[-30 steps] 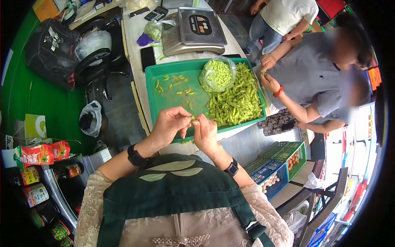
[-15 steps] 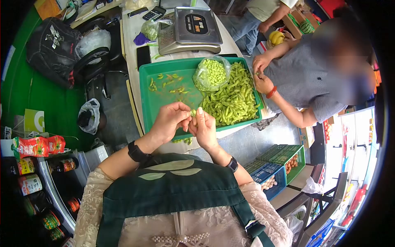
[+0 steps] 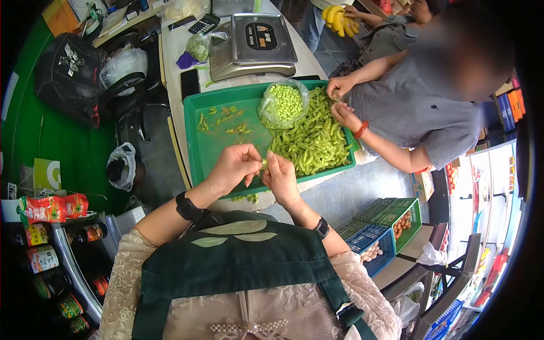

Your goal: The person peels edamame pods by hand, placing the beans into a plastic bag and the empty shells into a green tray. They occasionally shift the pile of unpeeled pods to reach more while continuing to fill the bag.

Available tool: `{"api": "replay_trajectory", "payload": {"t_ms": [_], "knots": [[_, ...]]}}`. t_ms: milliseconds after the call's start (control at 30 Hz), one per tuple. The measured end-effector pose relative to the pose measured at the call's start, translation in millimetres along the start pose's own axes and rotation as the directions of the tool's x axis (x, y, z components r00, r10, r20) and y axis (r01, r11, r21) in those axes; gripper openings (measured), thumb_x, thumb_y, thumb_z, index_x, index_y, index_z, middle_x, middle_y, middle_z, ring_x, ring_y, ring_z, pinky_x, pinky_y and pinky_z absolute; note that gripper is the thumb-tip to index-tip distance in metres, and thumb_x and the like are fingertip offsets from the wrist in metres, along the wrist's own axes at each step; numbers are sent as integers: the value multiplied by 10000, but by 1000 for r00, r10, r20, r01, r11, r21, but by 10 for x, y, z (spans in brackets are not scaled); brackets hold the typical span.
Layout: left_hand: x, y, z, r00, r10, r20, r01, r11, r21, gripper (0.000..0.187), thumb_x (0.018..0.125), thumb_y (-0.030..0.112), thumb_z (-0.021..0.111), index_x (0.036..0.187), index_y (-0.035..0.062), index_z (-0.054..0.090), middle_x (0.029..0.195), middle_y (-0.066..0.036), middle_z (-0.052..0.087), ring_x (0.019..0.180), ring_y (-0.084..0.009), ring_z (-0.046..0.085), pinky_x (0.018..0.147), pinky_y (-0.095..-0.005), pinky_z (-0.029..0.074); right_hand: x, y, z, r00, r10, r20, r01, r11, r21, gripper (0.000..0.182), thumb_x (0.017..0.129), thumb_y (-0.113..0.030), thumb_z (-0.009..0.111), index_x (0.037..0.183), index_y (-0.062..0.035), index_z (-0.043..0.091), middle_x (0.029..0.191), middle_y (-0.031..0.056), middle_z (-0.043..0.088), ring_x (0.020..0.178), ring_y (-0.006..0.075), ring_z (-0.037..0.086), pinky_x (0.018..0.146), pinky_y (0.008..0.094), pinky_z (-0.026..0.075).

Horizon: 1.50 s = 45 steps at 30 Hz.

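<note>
Both my hands meet over the front part of a green tray (image 3: pixel 195 144). My left hand (image 3: pixel 235 167) and my right hand (image 3: pixel 280 177) pinch a small green pod (image 3: pixel 264 164) between their fingertips. To the right in the tray lies a large heap of green bean pods (image 3: pixel 317 141). A clear plastic bag of shelled beans (image 3: pixel 285 103) rests at the heap's upper left. A few scattered pods (image 3: pixel 226 119) lie on the tray's left side.
Behind the tray stands a scale (image 3: pixel 252 45), with a phone (image 3: pixel 190 83) and calculator (image 3: pixel 204 24) to its left. A person in grey (image 3: pixel 396 107) works at the tray's right edge. Crates (image 3: pixel 391 226) stand at lower right; a backpack (image 3: pixel 68 76) sits at left.
The tray and scale appear slightly further left in view. At upper right, a hand with bananas and another person have come into view. My hands stay together at the pod.
</note>
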State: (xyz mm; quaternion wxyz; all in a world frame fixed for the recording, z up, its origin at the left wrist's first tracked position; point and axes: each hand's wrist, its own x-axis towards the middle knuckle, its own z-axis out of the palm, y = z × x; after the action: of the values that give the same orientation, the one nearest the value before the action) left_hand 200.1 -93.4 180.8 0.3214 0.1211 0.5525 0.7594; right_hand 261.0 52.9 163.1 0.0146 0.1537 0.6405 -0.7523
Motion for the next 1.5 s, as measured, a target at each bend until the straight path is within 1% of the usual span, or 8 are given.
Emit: {"api": "replay_trajectory", "payload": {"t_ms": [267,333,400,533,1000,1200,1300,1500], "knots": [[91,-19,-90,951,-297,82,307,935,-178,91,858,64,575,796,5,543,634,-42,541,464,-95,497,412,-221,411,-45,-48,-112,852,-504,143,472,620,-627,321,1000,-286,455,871,-2,529,582,103,532,514,180,548,498,337,435],[117,-29,-25,969,-245,24,246,960,-134,89,859,54,575,794,3,542,638,-45,549,470,-92,504,413,-221,415,-1,-35,-132,886,-447,121,430,695,-576,282,1000,-281,457,910,-23,526,601,78,548,491,154,514,477,303,418],[165,-56,34,980,-197,-31,194,978,-82,87,860,45,574,793,2,541,642,-49,557,475,-89,510,415,-221,418,59,-42,-149,993,39,114,-36,999,-25,252,998,-277,465,915,-48,532,672,50,581,520,114,492,460,248,390],[281,-161,63,992,56,-110,-23,961,277,87,867,21,575,791,-6,539,662,-66,599,489,-78,530,418,-220,433,218,34,-249,961,134,241,-217,907,362,205,981,-254,508,935,-57,538,770,31,604,626,86,502,510,187,368],[627,-707,-318,963,88,-253,-17,963,267,120,873,43,594,785,13,518,642,-37,589,484,-77,540,411,-237,445,737,251,-364,921,386,46,-388,919,73,138,853,-100,508,851,1,602,633,47,540,504,95,459,394,211,270],[527,-863,-563,993,-116,8,91,815,573,321,863,-29,555,1184,-21,552,812,-102,631,672,-156,647,557,-271,555,1545,-195,-606,949,119,-292,-1,927,374,147,843,-111,490,780,-20,586,777,61,579,644,126,495,550,236,365],[537,-1095,-636,990,-123,-66,136,739,659,298,852,-20,573,1149,-34,570,952,-114,626,715,-148,641,572,-270,547,2093,-33,-746,969,-174,-177,142,974,-178,312,898,-103,536,1140,91,568,1046,121,631,970,196,567,892,277,410],[492,-1105,-732,985,-167,45,80,668,740,269,833,27,623,1096,-24,602,864,-83,652,694,-138,618,627,-281,510,2156,92,-779,966,-212,-149,187,968,-168,356,965,-191,514,1207,64,567,1200,137,600,1124,203,525,983,296,367]]}}
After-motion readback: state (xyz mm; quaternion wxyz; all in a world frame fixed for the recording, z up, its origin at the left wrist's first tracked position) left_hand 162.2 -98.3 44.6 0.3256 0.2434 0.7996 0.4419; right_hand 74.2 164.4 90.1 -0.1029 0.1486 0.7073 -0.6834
